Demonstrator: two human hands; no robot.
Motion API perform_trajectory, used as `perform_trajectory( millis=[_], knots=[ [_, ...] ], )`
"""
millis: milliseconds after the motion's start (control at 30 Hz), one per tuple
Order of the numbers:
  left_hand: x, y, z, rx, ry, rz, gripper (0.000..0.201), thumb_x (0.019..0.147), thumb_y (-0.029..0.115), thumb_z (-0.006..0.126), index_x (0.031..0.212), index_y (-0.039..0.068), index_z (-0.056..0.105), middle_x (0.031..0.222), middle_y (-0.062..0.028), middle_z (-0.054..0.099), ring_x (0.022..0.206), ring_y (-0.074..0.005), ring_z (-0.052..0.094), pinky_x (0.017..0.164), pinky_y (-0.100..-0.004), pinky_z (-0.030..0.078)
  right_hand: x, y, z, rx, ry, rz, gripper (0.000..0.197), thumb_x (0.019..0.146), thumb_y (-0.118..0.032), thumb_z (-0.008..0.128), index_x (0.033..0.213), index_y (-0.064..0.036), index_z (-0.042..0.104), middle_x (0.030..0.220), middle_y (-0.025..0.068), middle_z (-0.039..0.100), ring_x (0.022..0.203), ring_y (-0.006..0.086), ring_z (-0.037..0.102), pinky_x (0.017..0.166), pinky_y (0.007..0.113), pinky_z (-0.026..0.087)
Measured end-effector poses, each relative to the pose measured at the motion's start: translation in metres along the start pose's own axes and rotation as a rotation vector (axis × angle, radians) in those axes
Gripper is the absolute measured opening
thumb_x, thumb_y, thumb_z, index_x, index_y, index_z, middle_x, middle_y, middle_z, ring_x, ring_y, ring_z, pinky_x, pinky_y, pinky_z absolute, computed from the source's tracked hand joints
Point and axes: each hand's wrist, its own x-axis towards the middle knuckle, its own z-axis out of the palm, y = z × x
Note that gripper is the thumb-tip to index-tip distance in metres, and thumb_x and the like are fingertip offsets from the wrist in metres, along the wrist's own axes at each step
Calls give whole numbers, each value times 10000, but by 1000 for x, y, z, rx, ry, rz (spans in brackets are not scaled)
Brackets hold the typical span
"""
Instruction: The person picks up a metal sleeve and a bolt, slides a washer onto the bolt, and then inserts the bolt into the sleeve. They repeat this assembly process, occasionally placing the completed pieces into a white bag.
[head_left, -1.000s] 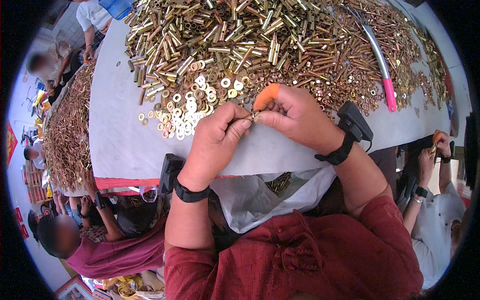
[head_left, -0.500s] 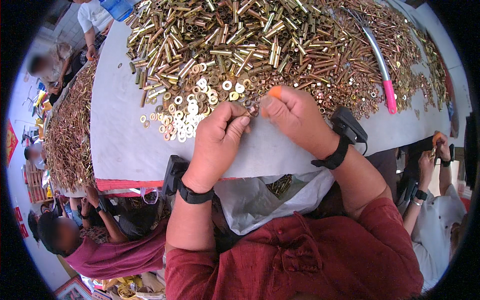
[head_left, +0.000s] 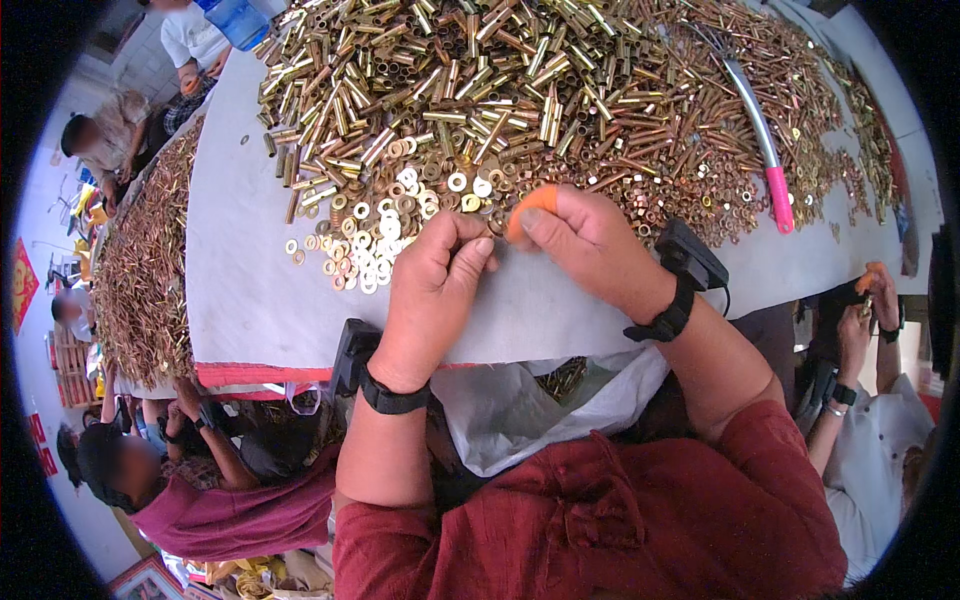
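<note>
Head view, looking down: an open white sack (head_left: 490, 425), some brass-coloured pieces in its mouth, sits below the near edge of a pale-covered bench (head_left: 265, 320). Above that edge, two bare hands face each other, apart. The left grip (head_left: 438, 285) has thumb and forefinger pressed together; whether a small piece sits between them cannot be told. The right grip (head_left: 585, 240), an orange sleeve (head_left: 532, 212) on one finger, has its thumb against that finger, slightly blurred. Just beyond the left one lie flat washers (head_left: 372, 245), round with open centres, some bright pale gold, others duller and coppery. Behind and right of the right one spread small, chunky, copper-toned nuts (head_left: 665, 190). Farther back, slim hollow tubes (head_left: 440, 75), glossy gold to brown, heap in every direction.
</note>
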Motion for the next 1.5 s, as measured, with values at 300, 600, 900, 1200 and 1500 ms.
perform_trajectory(
  millis=[300, 600, 900, 1200, 1500],
  knots=[
    [2, -5, 2, -88, 63, -43, 42, 949, 58, 570, 923, 26, 560, 769, -19, 608, 719, -84, 544, 659, -238, 454, -10, -11, 0, -14, -114, 48, 166, 967, -160, 556, 985, -25, 651, 844, 9, 640, 743, 86, 576, 689, 253, 484],
    [-15, 16, 5, 108, -558, 144, 103, 891, 102, 630, 930, 12, 597, 819, -104, 621, 745, -208, 605, 715, -300, 490, -14, -18, -78, -801, 420, -44, 172, 851, -199, 642, 955, -62, 643, 852, 134, 658, 801, 315, 644, 692, 401, 502],
    [-7, 8, 3, -39, -310, 16, 121, 897, 89, 656, 950, -3, 600, 839, -54, 643, 780, -136, 590, 728, -274, 481, -19, 3, -81, -1037, 412, -139, 178, 812, -148, 637, 970, -72, 605, 938, 130, 608, 896, 330, 615, 757, 424, 496],
    [0, 15, 1, -841, -314, -209, 494, 1013, 409, 461, 1358, 56, 443, 1064, -133, 655, 857, -212, 644, 766, -305, 517, -13, -9, -63, -457, 428, -55, 180, 874, -119, 633, 1043, -58, 622, 870, 50, 640, 712, 176, 599, 656, 298, 482],
    [-3, 12, -3, -1123, 5, -220, 481, 950, 42, 441, 1418, 91, 341, 1294, -191, 533, 1119, -286, 585, 979, -415, 481, -14, -12, -3, -180, 176, -93, 312, 851, -77, 662, 1159, -52, 622, 851, 35, 632, 655, 114, 550, 619, 243, 463]
  ],
)
